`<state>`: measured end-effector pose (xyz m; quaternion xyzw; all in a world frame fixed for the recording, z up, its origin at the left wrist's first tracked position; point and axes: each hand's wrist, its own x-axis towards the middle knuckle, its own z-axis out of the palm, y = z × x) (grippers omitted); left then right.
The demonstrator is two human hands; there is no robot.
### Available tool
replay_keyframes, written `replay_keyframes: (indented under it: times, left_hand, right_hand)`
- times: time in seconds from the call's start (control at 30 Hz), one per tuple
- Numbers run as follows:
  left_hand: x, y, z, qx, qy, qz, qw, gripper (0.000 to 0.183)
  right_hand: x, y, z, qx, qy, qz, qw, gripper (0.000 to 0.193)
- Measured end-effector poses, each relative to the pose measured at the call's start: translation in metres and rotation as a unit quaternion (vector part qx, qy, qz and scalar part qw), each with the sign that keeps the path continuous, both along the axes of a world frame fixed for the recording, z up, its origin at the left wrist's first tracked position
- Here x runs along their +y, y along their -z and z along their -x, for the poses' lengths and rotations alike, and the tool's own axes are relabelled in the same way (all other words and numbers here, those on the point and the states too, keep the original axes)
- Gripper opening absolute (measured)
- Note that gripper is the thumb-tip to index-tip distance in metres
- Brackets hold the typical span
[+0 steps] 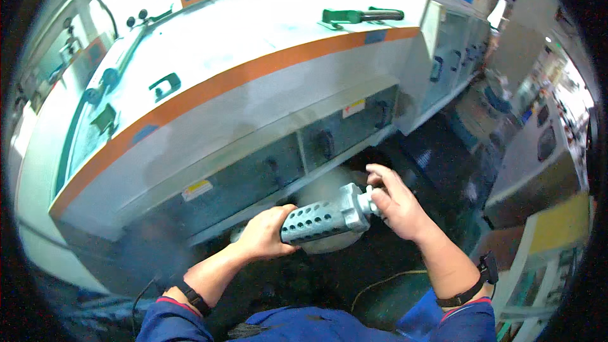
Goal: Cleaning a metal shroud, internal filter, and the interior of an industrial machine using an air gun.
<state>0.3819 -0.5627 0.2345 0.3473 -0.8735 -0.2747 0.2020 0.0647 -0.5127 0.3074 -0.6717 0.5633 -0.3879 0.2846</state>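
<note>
A grey perforated cylinder (313,220) with rows of round holes is held at a tilt in front of my body. My left hand (269,234) is wrapped round its left end. At its right end is a thicker collar (353,208) with a narrow neck. The fingers and thumb of my right hand (398,206) are curled at this neck and grip it, though some fingertips are hidden. Under the cylinder shows a pale rounded object (332,242), mostly covered; its kind I cannot make out.
Ahead stands a long white machine with an orange edge strip (253,75) and dark lower doors (253,180). A green-ended handle (362,16) is on its top. A grey box-shaped unit (532,171) stands at the right, near a yellow-topped rack (557,225). A thin yellow cable (380,280) lies on the dark floor.
</note>
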Motion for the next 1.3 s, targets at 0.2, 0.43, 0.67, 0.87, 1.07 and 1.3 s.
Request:
replay_keyframes:
  times: [0.2,0.43,0.67,0.87,1.07,1.3]
  left_hand:
    - [0.033,-0.034,-0.021,-0.094,-0.085,0.205,0.97,0.079]
    - [0.066,-0.024,-0.074,-0.138,-0.179,0.207,0.952,0.062]
    - [0.08,-0.022,-0.144,-0.195,-0.186,0.241,0.932,0.082]
    - [0.072,-0.069,-0.171,-0.139,-0.2,0.228,0.943,0.077]
    - [0.047,-0.103,-0.183,-0.159,-0.21,0.272,0.926,0.075]
    - [-0.004,-0.149,-0.15,-0.164,-0.248,0.303,0.905,0.087]
  right_hand:
    - [-0.041,0.005,-0.01,-0.085,-0.206,-0.27,0.937,0.046]
    - [-0.066,0.061,-0.072,-0.107,-0.26,-0.256,0.925,0.044]
    - [-0.06,0.064,-0.135,-0.181,-0.199,-0.411,0.871,0.046]
    - [-0.083,0.041,-0.158,-0.23,-0.162,-0.415,0.865,0.057]
    - [-0.107,-0.015,-0.178,-0.248,-0.217,-0.338,0.882,0.044]
    - [-0.179,-0.076,-0.147,-0.148,-0.352,-0.211,0.9,0.068]
